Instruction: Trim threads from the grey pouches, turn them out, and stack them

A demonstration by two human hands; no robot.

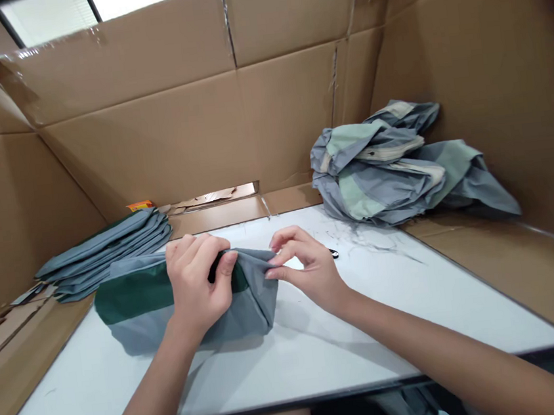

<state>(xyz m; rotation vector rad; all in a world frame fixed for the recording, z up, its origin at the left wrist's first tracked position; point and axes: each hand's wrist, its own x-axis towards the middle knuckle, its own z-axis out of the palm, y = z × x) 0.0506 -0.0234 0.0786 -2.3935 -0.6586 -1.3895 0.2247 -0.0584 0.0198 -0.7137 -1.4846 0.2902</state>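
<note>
Left hand (pixel 199 285): clenched on top fold of grey-green fabric bundle (pixel 142 311)
Right hand (pixel 308 270): pinching the bundle's right edge

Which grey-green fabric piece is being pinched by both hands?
The green-banded grey piece between the left hand and right hand; the others, a flat stack and a crumpled heap, lie untouched.

This looks like a small workplace for sewing or textile handwork, not a home:
- a long white flat work table (pixel 322 351) for the working
- brown corrugated cardboard walls (pixel 190 131), taped together around the table like a booth
- a neat stack of folded grey cloth pieces (pixel 103 252)
- a loose heap of grey and pale green fabric (pixel 377 170)
- thin dark thread scraps (pixel 372 240) lying on the table
</note>
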